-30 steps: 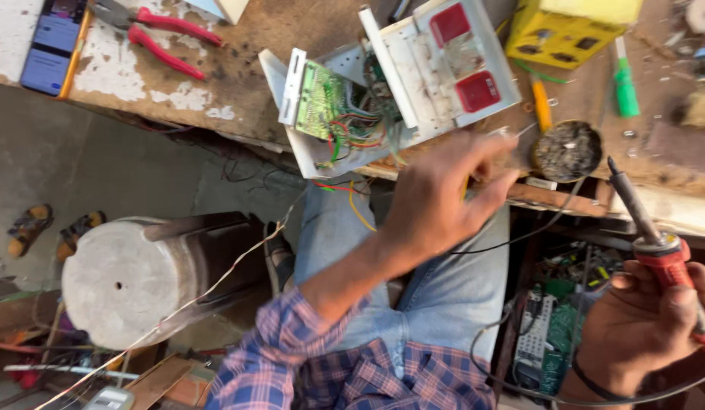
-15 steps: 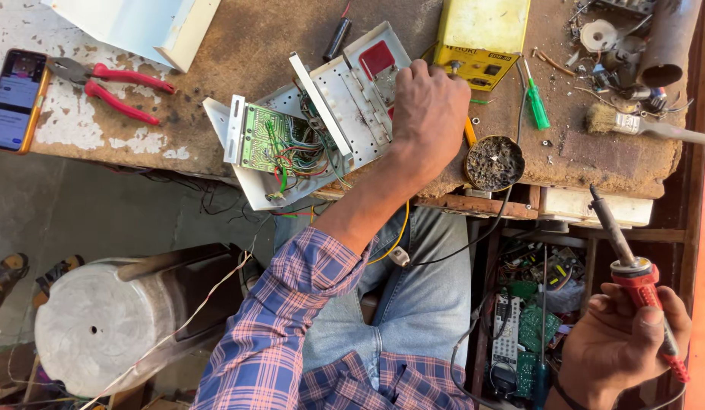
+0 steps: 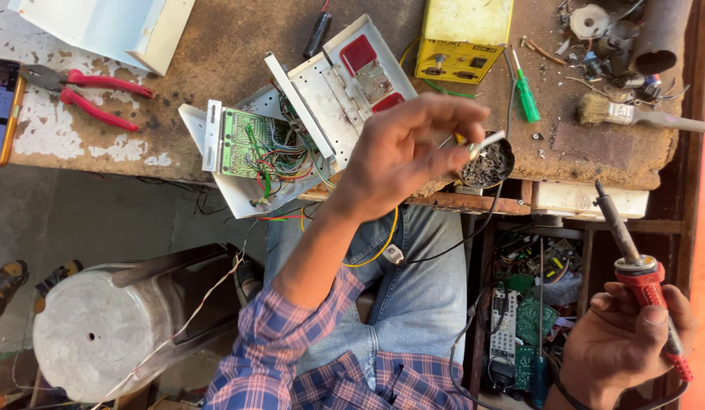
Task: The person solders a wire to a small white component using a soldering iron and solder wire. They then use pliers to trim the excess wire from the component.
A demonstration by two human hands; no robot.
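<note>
Overhead, left hand pinches white piece — fingertips.

Bright, even daylight, sharp throughout; orange glare along right edge.

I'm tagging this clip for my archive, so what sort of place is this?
Most likely a small electronics repair workshop. The person's right hand holds a red-handled soldering iron, an opened white device with a green circuit board and loose wires lies on the worn workbench, and red pliers sit nearby.
</note>
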